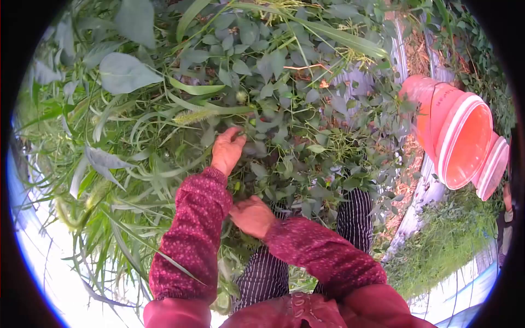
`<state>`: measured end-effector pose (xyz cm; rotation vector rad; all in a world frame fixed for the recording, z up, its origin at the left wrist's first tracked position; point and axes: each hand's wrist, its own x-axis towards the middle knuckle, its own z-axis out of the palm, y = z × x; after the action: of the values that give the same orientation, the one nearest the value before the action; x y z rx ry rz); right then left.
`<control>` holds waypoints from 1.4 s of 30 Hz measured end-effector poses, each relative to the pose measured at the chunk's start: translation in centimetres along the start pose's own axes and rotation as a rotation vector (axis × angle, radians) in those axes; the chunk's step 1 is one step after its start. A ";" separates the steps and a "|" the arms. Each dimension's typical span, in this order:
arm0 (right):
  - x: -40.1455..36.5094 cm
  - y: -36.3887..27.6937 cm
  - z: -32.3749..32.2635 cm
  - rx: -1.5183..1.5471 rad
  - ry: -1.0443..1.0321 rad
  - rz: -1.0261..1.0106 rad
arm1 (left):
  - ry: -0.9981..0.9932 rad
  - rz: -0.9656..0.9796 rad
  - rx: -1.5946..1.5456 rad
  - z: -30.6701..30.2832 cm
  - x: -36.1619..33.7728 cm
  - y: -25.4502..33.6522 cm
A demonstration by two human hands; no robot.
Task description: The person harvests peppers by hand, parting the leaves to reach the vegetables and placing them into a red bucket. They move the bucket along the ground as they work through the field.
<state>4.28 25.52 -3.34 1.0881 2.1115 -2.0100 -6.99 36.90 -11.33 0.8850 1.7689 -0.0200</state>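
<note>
My left hand [228, 151] reaches into a dense leafy plant [268, 123], its thumb and fingers drawn together among the stems. Whatever lies between those fingertips is too small to make out. Close below, my right hand [254, 217] is bent inward beside the left sleeve [199, 229], with its fingers curled. Leaves and the sleeve cover part of its fingertips, so what they grip, if anything, is hidden. A green seed head of grass [196, 116] hangs just above my left hand.
Tall grass [131, 153] crowds the left side. Two red-pink buckets [445, 123] lie tilted at the right, near strips of plastic sheeting [418, 210] and dry litter. My striped trouser legs [354, 218] stand against the plants. Part of another person [504, 218] shows at the right edge.
</note>
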 end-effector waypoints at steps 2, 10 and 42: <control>-2.0 0.6 -3.2 0.192 0.080 0.144 | -0.040 0.216 0.167 -0.1 -1.6 0.0; -5.8 6.9 -7.6 1.222 0.758 0.308 | -0.019 0.247 0.903 3.1 -6.2 2.3; -4.3 7.4 -4.9 -0.041 0.144 0.270 | -0.045 0.496 0.957 6.5 -9.3 -4.7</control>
<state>13.32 27.36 -6.94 1.4613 1.9300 -1.8083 -3.27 25.67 -8.08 1.9646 1.4129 -0.5937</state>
